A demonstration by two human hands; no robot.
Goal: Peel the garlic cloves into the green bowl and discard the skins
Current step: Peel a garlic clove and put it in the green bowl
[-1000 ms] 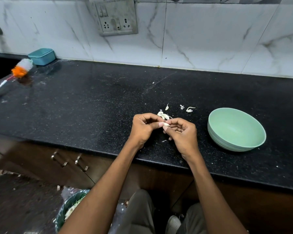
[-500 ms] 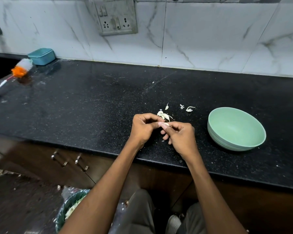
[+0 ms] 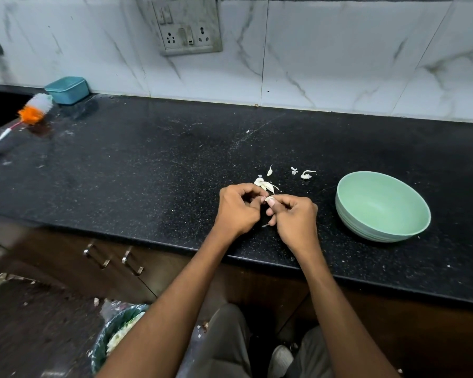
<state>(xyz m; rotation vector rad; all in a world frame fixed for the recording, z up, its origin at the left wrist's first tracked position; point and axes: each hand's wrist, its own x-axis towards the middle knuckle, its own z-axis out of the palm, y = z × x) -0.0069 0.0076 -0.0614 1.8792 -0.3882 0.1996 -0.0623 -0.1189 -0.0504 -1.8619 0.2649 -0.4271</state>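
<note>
Soft, even indoor light falls from above, bright on the marble wall tiles (image 3: 339, 50) at twelve o'clock and dimmer toward the floor (image 3: 25, 323) at seven o'clock. The black countertop (image 3: 148, 165) carries a dull sheen at its middle, and the green bowl (image 3: 382, 205) casts a faint shadow toward nine o'clock. Wide-angle bending curves the edges, and the brush (image 3: 25, 115) at ten o'clock looks smeared

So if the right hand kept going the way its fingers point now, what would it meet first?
The right hand points left, toward the left hand, and they already meet at the garlic clove pinched between them. It would press into the left hand's fingers first, though depth is hard to judge.
</note>
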